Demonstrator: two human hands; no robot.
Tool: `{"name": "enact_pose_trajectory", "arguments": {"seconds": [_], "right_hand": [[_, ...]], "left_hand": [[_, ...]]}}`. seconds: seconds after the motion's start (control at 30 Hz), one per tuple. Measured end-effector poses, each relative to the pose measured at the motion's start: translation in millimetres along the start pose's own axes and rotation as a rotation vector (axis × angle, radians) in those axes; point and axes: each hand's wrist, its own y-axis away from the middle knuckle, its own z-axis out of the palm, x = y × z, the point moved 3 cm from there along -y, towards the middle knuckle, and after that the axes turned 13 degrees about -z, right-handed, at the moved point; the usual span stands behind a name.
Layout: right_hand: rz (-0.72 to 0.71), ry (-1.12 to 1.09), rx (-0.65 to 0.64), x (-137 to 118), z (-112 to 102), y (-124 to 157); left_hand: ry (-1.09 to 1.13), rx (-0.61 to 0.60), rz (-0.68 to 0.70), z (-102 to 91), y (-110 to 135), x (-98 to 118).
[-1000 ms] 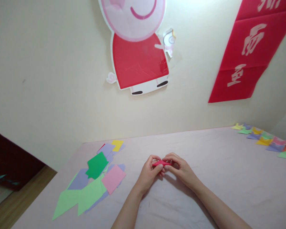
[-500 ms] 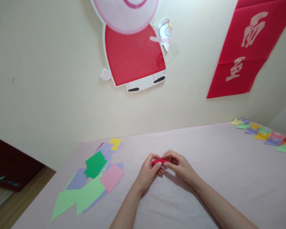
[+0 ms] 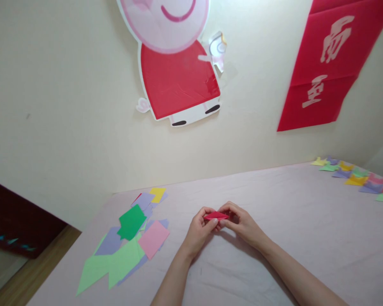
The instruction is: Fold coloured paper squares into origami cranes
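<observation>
Between my two hands is a small piece of folded red paper (image 3: 216, 216), pointed at both ends with a crease along its middle. My left hand (image 3: 201, 225) pinches its left end, thumb in front and fingers behind. At the other end, my right hand (image 3: 239, 219) grips it the same way, the thumb along the lower edge. Both hands are just above the pale sheet (image 3: 242, 267), and the fingertips behind the paper are partly hidden.
Loose paper lies to the left: a green sheet (image 3: 132, 222), a pink sheet (image 3: 153, 239), light green paper (image 3: 124, 259) and a yellow piece (image 3: 158, 194). Several folded paper shapes (image 3: 355, 180) stand in rows at the far right. A wall with a cartoon cutout (image 3: 180, 80) rises behind.
The red paper has tilted so that more of its front face and crease shows. Both hands keep their hold with small finger shifts. The camera view has moved slightly.
</observation>
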Motion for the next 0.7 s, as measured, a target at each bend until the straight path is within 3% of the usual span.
{"name": "enact_pose_trajectory", "arguments": {"seconds": [0.4, 0.57, 0.7], "right_hand": [[0.035, 0.027, -0.015, 11, -2, 1], [0.005, 0.113, 0.035, 7, -2, 0], [-0.037, 0.150, 0.069, 9, -5, 0]], "left_hand": [[-0.016, 0.035, -0.018, 0.3, 1, 0], [-0.055, 0.055, 0.005, 2.6, -1, -2], [-0.176, 0.182, 0.093, -0.6, -4, -3]]}}
